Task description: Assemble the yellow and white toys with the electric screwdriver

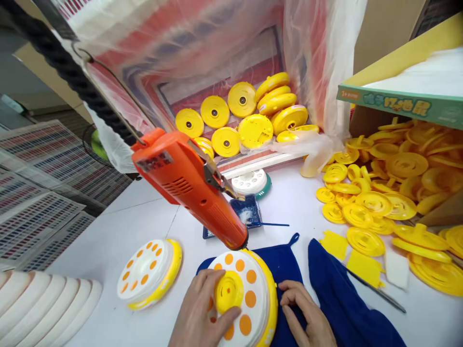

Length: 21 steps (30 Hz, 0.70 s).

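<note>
head view: yellow-rimmed white plastic disc (246,294) on a blue cloth (285,270), cut off by the lower frame edge. left hand (200,313) grasps its yellow hub (228,291); right hand (306,313) lies released on the cloth, just beside the rim. orange heat gun (184,183) hangs above the disc, nozzle nearly touching. bare white table (144,217) left of the disc, then a second dotted disc (146,274) — loose yellow parts (398,178) well right.

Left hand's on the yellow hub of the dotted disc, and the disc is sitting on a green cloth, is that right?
Not quite: the cloth is blue, not green, as the head view shows. The rest stands: the left hand is on the yellow hub of the dotted disc, which sits on that cloth.
</note>
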Motion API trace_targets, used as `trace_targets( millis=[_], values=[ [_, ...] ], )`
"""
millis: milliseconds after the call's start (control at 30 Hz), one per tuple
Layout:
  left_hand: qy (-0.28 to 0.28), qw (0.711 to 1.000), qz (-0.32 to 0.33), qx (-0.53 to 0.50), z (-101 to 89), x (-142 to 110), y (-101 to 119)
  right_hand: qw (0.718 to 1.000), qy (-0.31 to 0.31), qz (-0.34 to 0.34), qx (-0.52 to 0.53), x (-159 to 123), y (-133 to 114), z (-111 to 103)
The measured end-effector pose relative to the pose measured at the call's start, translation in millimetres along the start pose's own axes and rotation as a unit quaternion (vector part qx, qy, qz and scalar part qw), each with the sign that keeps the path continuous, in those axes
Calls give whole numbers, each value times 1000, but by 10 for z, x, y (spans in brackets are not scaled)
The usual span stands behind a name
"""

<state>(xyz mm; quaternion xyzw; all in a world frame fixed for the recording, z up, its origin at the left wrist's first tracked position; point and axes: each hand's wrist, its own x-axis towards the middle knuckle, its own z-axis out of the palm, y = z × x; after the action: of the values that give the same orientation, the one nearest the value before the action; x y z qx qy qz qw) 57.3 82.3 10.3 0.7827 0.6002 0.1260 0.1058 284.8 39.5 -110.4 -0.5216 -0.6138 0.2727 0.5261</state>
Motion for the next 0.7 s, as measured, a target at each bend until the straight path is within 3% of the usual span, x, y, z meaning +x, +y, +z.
trace_targets(
  millis=[233,433,700],
  values=[
    [-37,998,35,22,-64,-122,-41,1000,-12,0,23,-15,36,17],
    [38,999,-25,21,22,-80,135,999,-41,-16,19,-39,84,12],
    [-50,995,17,-82,110,-176,-84,999,24,-18,41,-23,41,-12]
  ],
)
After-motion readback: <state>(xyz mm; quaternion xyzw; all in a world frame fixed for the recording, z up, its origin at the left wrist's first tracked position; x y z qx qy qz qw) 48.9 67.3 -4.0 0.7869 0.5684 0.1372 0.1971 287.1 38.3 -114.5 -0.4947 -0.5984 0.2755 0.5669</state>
